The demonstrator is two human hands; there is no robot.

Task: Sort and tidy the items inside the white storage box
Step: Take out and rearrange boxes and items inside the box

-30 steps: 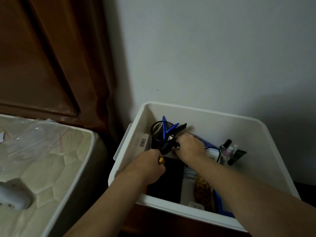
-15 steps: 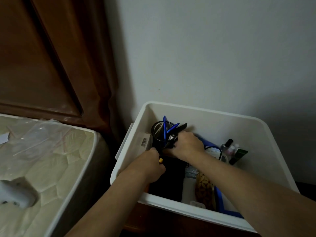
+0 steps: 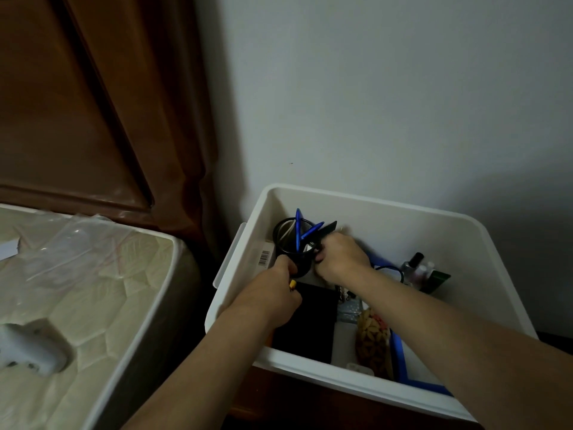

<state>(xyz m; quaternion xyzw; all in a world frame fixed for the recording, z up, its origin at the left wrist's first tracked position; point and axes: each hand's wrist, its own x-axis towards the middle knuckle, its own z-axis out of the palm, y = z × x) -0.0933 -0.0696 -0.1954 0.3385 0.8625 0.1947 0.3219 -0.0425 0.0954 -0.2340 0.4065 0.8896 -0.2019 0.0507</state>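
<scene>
Both hands at the pen cup in the box's far-left corner.

A mattress (image 3: pixel 93 290) lies at far left, apart from the white box (image 3: pixel 403 218). Inside, a barcoded carton (image 3: pixel 263 259) leans on the left wall; just beside it stands the black cup (image 3: pixel 290 240) with blue pens (image 3: pixel 298 231). The left hand (image 3: pixel 273 293) curls round something small with a yellow tip near the cup's base; the right hand (image 3: pixel 341 259) grips the cup's right side. Bottles (image 3: pixel 415 268) stand further right. The step looks like seating the cup upright; next, stand the yellow-tipped piece in it, keeping the cup steady.
</scene>
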